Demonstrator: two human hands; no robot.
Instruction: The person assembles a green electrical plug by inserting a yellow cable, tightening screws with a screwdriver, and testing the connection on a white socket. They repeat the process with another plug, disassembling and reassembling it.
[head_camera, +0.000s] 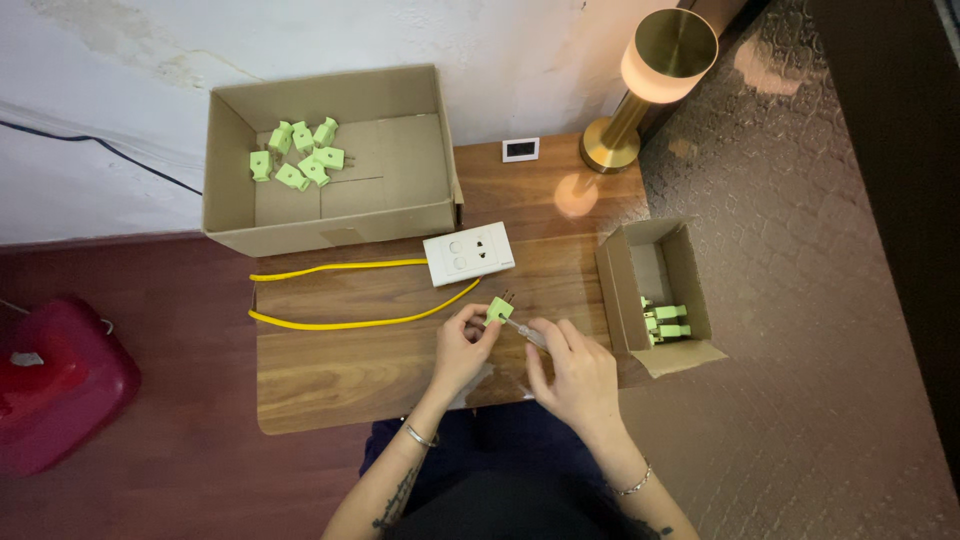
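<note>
A small wooden table (330, 375) stands against a stained white wall (120, 60); a lit brass lamp (655, 75) glows over dark reddish floor (180, 470).

The socket block (469, 254) is lying mid-worktop (330, 370). The large box (330, 160) is sitting behind-left of it. The small box (655, 290) is standing to its right.

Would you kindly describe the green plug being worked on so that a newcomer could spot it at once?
Start at the wooden table, then find the white socket block on its yellow cable. Just below it, the left hand holds one green plug. Unlike the green plugs in either cardboard box, it is held above the table, prongs pointing up.
</note>
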